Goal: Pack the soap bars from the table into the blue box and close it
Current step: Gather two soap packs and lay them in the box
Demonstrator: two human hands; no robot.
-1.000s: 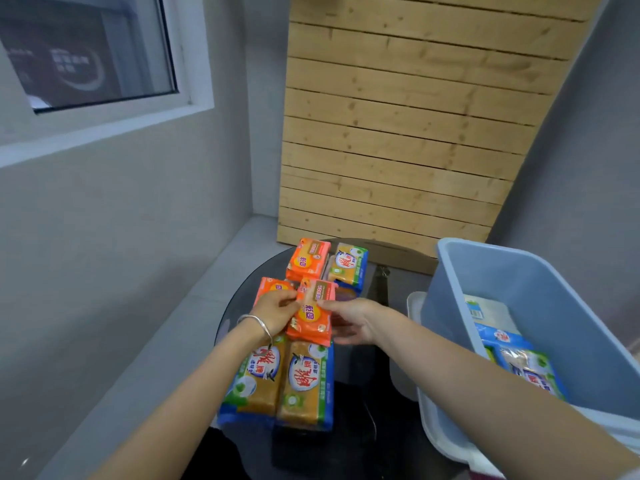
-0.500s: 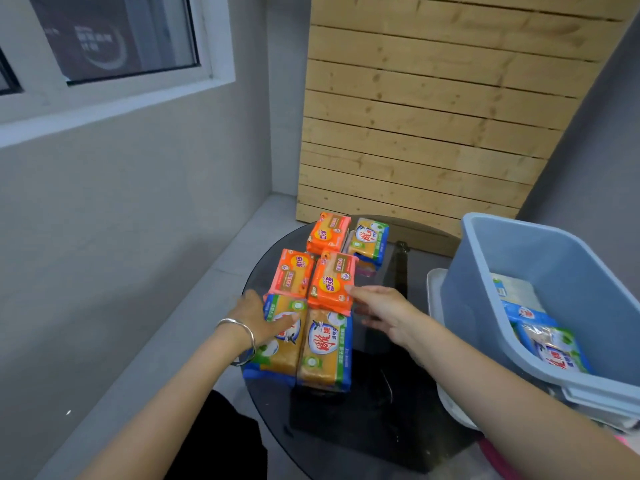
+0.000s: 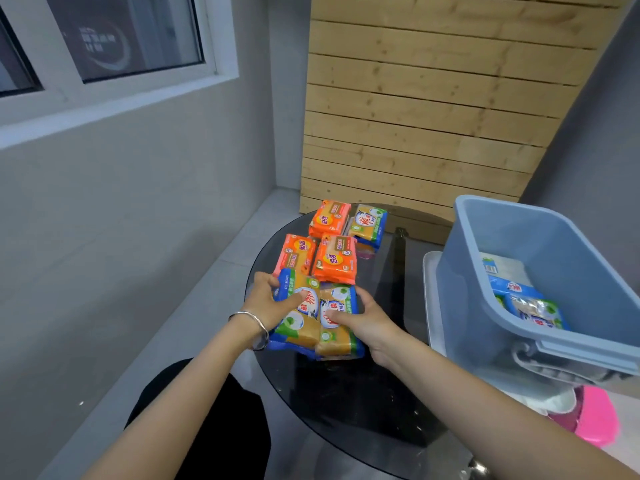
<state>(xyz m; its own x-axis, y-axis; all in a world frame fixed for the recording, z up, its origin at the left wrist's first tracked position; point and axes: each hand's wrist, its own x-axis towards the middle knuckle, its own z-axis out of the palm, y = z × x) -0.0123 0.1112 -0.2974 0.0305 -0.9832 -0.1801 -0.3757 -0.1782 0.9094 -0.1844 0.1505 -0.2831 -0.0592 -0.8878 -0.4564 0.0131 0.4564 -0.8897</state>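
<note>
soap bars (image 3: pixel 335 259): we count six wrapped packs on the glass table (image 3: pixel 346 393), three orange, three blue-and-yellow.
near pair: left pack (image 3: pixel 298 329) and right pack (image 3: pixel 341 337), both blue-and-yellow, side by side and touching.
left hand (image 3: pixel 266 301): ours, curled round the left pack's outer edge, thumb on top.
right hand (image 3: pixel 369 318): ours, curled round the right pack's outer edge, thumb on top.
blue box (image 3: pixel 554 244): open, right of the table, with boxed packs (image 3: pixel 533 310) inside.
bracelet (image 3: pixel 254 323): on our left wrist.
</note>
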